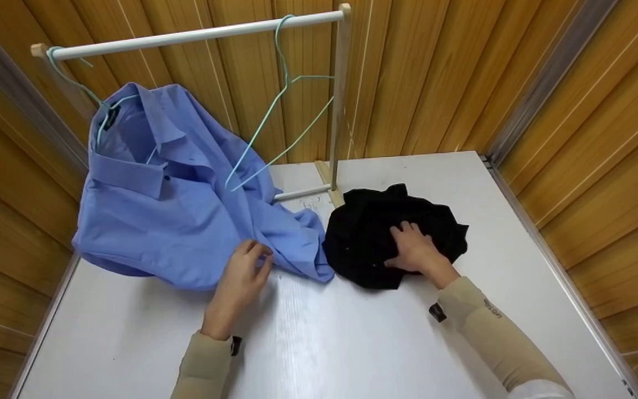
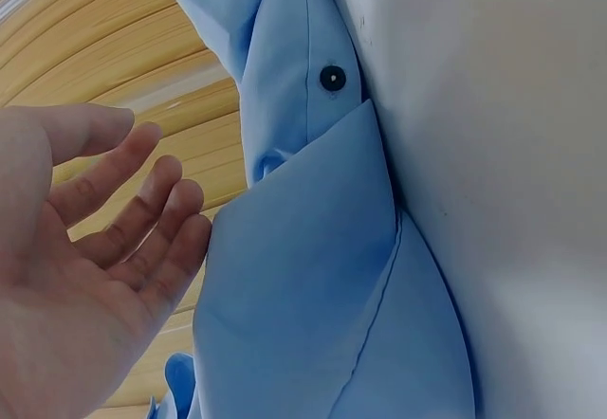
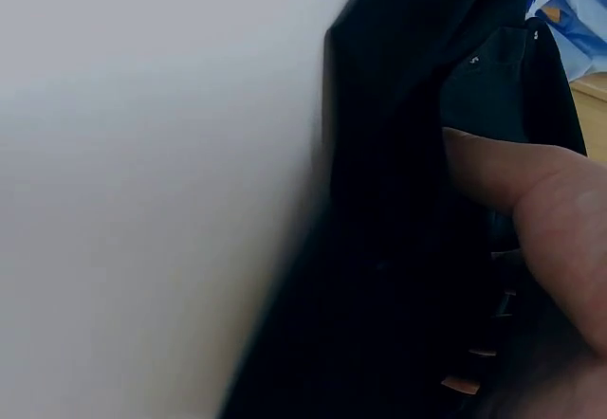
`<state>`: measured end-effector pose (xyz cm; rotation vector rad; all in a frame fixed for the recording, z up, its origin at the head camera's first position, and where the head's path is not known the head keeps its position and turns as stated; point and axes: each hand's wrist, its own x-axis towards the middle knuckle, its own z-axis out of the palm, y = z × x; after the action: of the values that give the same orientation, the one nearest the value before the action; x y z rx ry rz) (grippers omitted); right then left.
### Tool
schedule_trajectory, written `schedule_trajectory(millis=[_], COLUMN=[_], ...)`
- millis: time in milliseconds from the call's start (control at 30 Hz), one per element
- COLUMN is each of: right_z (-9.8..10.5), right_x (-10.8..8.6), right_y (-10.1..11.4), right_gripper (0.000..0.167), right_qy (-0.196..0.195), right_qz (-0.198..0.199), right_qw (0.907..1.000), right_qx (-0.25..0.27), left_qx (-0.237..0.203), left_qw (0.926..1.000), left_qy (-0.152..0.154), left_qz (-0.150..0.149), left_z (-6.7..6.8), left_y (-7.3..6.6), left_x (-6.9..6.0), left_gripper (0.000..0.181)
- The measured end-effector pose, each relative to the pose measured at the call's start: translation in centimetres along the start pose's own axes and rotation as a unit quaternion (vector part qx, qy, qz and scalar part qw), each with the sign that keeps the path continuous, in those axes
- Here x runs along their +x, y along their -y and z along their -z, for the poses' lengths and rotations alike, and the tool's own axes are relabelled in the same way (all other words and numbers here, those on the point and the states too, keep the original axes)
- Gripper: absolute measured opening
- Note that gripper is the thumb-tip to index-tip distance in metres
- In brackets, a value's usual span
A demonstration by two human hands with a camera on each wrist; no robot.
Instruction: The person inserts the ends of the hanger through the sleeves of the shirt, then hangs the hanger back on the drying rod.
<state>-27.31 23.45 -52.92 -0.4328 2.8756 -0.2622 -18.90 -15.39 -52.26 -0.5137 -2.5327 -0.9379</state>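
We see the left hand [image 1: 244, 277] just in front of the blue shirt [image 1: 169, 216], its fingers loosely bent, the thumb near the fingertips but apart from them, and nothing in its hold. The left wrist view shows the little finger right at the shirt's edge, and we cannot tell whether it touches the cloth; a dark button [image 2: 332, 78] shows on the shirt there. We see the right hand [image 1: 416, 249] resting on the black garment [image 1: 358, 238] with its fingers spread and its thumb out to the side; folds partly cover the fingers in the right wrist view, so we cannot make out their tips. The black garment lies crumpled on the white table [image 1: 297, 332], to the right of the rack [image 1: 197, 36]. The shirt hangs at the left end of the rack's bar on a light green hanger [image 1: 73, 81], its collar upward and tilted, and one part of it trails over the table to just beside the black garment. Near the bar's other end we see a bare hanger [image 1: 258, 132], hooked on and slanting. Tan sleeves [image 1: 205, 360] cover both forearms, and wooden panelling [image 1: 424, 66] stands behind the table.
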Motion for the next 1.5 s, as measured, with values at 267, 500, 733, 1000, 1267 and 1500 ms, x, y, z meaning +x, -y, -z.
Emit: schedule_trajectory(millis=[267,500,733,1000,1267,1500], right_z=[-0.4,-1.2,-1.8,-2.2,-2.7,-3.0], right_x=[-0.1,-0.3,-0.4,-0.2,0.4,0.8], right_y=[1.7,3.1,4.8,6.7,8.9,10.4], right_gripper=[0.089,0.089,0.088,0.089,0.087,0.085], right_qy=[-0.004,-0.006,-0.008,0.001,0.005,-0.001], right_qz=[0.006,0.021,0.036,0.047,0.058,0.068], right_qw=[1.0,0.9998,0.9992,0.9989,0.9982,0.9975], right_qx=[0.0,-0.002,-0.016,-0.003,-0.013,-0.02], left_qx=[0.008,0.002,0.005,0.0,-0.002,0.002], left_qw=[0.9999,0.9998,0.9997,0.9994,0.9998,1.0], left_qy=[0.011,0.014,0.011,0.015,0.008,-0.001], left_qz=[-0.004,-0.014,-0.021,-0.03,-0.019,-0.009], left_z=[-0.4,-0.6,-0.7,-1.1,-1.5,-1.9], left_y=[-0.1,-0.3,-0.4,-0.7,-0.9,-1.3], left_x=[0.1,0.2,0.2,0.3,0.3,0.6], left_gripper=[0.006,0.005,0.004,0.006,0.003,0.007])
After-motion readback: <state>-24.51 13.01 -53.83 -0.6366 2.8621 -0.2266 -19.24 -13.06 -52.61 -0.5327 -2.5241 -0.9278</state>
